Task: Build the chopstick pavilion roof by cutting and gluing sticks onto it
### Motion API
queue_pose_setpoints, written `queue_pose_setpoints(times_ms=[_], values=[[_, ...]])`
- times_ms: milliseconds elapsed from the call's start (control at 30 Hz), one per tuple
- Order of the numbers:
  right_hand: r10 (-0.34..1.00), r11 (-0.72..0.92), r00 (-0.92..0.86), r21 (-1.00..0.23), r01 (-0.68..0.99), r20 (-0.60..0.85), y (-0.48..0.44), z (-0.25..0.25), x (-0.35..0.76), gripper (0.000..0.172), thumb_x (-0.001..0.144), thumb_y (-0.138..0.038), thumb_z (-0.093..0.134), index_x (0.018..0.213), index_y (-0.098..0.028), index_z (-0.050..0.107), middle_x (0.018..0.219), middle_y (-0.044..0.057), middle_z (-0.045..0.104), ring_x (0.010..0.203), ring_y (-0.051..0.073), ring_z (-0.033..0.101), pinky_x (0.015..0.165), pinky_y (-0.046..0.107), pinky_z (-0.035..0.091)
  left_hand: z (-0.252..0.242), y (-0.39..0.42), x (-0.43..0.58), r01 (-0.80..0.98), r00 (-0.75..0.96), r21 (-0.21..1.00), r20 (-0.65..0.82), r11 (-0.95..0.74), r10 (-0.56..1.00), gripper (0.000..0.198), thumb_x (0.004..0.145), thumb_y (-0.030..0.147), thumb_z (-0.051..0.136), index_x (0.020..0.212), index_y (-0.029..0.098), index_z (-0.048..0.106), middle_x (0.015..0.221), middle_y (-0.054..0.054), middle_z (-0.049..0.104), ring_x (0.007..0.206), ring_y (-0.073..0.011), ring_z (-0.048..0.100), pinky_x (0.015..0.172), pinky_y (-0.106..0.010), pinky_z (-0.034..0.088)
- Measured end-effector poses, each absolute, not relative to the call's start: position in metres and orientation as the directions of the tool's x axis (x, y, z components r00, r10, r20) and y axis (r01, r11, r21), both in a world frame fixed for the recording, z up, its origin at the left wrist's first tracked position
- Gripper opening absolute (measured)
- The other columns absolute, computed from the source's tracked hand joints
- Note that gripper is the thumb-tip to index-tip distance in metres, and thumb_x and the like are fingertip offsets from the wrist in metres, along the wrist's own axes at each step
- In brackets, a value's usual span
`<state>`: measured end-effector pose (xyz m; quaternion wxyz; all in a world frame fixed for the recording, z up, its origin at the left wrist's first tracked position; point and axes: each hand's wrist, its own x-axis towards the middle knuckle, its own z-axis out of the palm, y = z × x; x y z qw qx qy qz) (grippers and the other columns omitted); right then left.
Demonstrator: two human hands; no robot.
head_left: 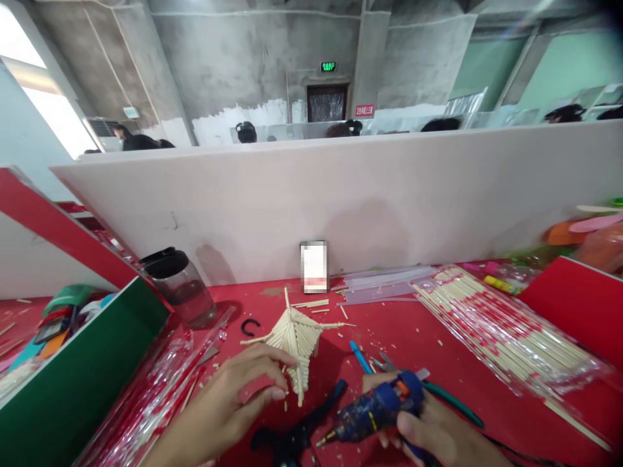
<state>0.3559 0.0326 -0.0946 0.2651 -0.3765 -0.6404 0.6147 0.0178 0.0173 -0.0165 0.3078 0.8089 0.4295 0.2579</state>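
Observation:
A small pointed roof-like model of pale wooden sticks (292,334) stands on the red table, its corner sticks jutting outward. My left hand (243,383) is at its near left side, thumb and fingers curved and apart, fingertips beside or touching the edge. Whether a tiny stick piece lies between them is hard to see. My right hand (433,421) grips a dark blue hot glue gun (365,412), its nozzle pointing left and down, apart from the model. Beneath the nozzle lies a dark-handled tool (296,431), partly cut off by the frame.
Bundles of wrapped sticks (506,324) lie right, beside clear strips (384,285). A phone-like upright object (315,267) leans on the white partition (263,207). A water bottle (182,285) stands left, near a green panel (87,363). A blue pen (360,357) and stick scraps lie nearby.

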Motion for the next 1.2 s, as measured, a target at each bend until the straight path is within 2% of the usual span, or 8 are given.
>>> queue_pose_setpoints(times_ms=[133,233,333,433,633,900,1067,1200], values=[[0.810,-0.268,-0.492,-0.948,0.174,-0.319,0.042,-0.080,0.357,0.075,0.081,-0.088,0.045,0.089,-0.015,0.062,0.065,-0.002,0.053,0.043,0.007,0.042,0.042,0.019,0.036,-0.016,0.018,0.018,0.540,0.498,0.716,0.152,-0.442,0.854,0.012,0.100,0.022,0.057,0.096,0.027,0.068,0.125,-0.002,0.068,0.115,-0.0177,0.063,0.103,-0.028,0.044],[0.821,-0.198,-0.450,-0.914,0.355,-0.353,0.046,-0.060,0.353,0.062,0.086,-0.078,0.053,0.091,-0.017,0.063,0.066,-0.003,0.053,0.048,0.008,0.045,0.042,0.017,0.037,-0.016,0.018,0.017,0.544,0.490,0.717,0.149,-0.435,0.859,0.012,0.100,0.024,0.058,0.096,0.027,0.069,0.126,-0.004,0.068,0.117,-0.0192,0.062,0.104,-0.030,0.044],[0.626,-0.107,-0.676,-0.901,0.420,-0.389,0.044,-0.053,0.357,0.051,0.081,-0.066,0.069,0.087,-0.016,0.068,0.070,-0.002,0.057,0.051,0.007,0.047,0.042,0.015,0.036,-0.017,0.018,0.017,0.544,0.481,0.727,0.140,-0.420,0.865,0.012,0.100,0.026,0.058,0.096,0.026,0.069,0.127,-0.005,0.068,0.117,-0.0200,0.063,0.104,-0.030,0.044],[0.451,-0.211,-0.846,-0.955,0.208,-0.283,0.041,-0.066,0.367,0.057,0.072,-0.068,0.077,0.089,-0.014,0.068,0.068,-0.002,0.057,0.045,0.004,0.043,0.041,0.013,0.036,-0.016,0.017,0.017,0.540,0.483,0.724,0.149,-0.428,0.863,0.012,0.100,0.026,0.057,0.096,0.026,0.069,0.128,-0.006,0.067,0.118,-0.0204,0.063,0.104,-0.030,0.044],[0.579,-0.356,-0.815,-0.905,-0.232,-0.019,0.054,-0.079,0.384,0.061,0.080,-0.073,0.068,0.097,-0.015,0.063,0.081,0.005,0.063,0.057,0.011,0.062,0.048,0.019,0.051,-0.013,0.017,0.019,0.550,0.493,0.700,0.168,-0.455,0.854,0.014,0.101,0.028,0.056,0.095,0.024,0.068,0.128,-0.009,0.068,0.117,-0.0223,0.063,0.103,-0.033,0.045],[0.620,-0.190,-0.784,-0.976,-0.107,-0.035,0.073,-0.054,0.429,0.049,0.079,-0.046,0.083,0.111,-0.017,0.059,0.090,0.006,0.066,0.072,0.017,0.070,0.047,0.019,0.051,-0.009,0.017,0.020,0.552,0.489,0.708,0.154,-0.441,0.859,0.019,0.101,0.033,0.056,0.095,0.023,0.070,0.127,-0.009,0.068,0.118,-0.0234,0.063,0.106,-0.036,0.044],[0.887,-0.145,-0.425,-0.983,0.113,-0.180,0.080,-0.055,0.437,0.037,0.091,-0.046,0.066,0.112,-0.017,0.057,0.070,-0.003,0.058,0.052,0.010,0.053,0.041,0.017,0.035,-0.010,0.016,0.021,0.544,0.476,0.703,0.191,-0.458,0.859,0.017,0.100,0.033,0.058,0.095,0.024,0.072,0.126,-0.009,0.070,0.118,-0.0240,0.063,0.105,-0.035,0.046],[0.979,-0.034,-0.163,-0.888,0.459,-0.122,0.092,-0.066,0.428,0.030,0.095,-0.041,0.055,0.112,-0.017,0.055,0.053,-0.010,0.050,0.047,0.014,0.055,0.052,0.025,0.044,-0.010,0.017,0.021,0.543,0.477,0.694,0.207,-0.472,0.854,0.014,0.099,0.030,0.059,0.094,0.024,0.072,0.125,-0.008,0.071,0.119,-0.0230,0.064,0.105,-0.033,0.047]])
